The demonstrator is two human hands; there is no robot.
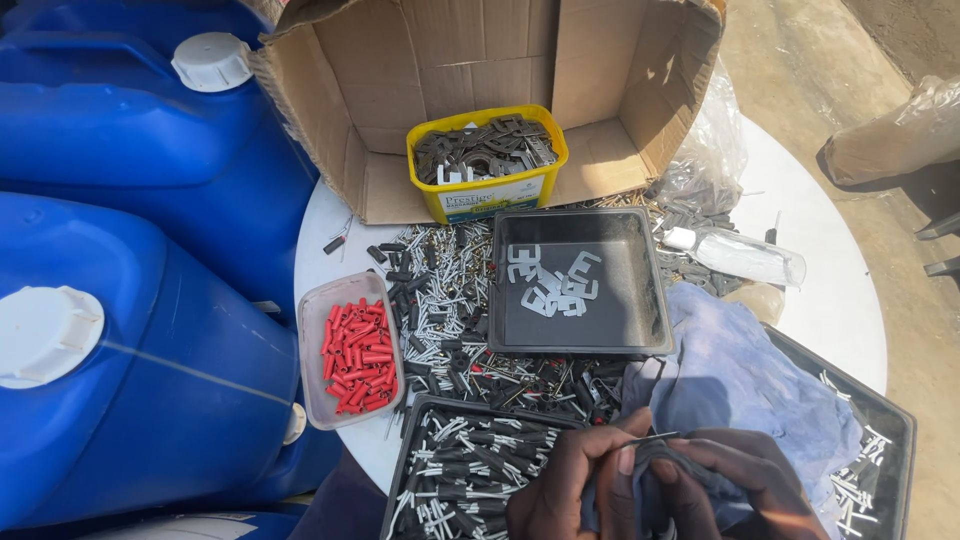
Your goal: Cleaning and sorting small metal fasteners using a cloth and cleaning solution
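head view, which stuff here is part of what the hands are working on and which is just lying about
In use:
- left hand and right hand, pinching a thin metal pin in a dark cloth
- black tray of sleeved pins

Lying about:
- tub of red sleeves
- yellow tub of metal clips
- blue jerrycans
- cardboard box

**Camera position: single head view**

One view only, worn on the person's head. Faces steeply downward and forward over the round white worktop [830, 290]. Range: close; both hands sit at the bottom edge, left hand [575, 480], right hand [735, 485], each partly cut off. Centre of frame: shallow black rectangular plastic tray [580, 335]. Upper edge: open brown cardboard box [480, 60]. Left margin: large blue plastic jerrycans [130, 370]. Right margin: bare ground. No second view shares the scene.
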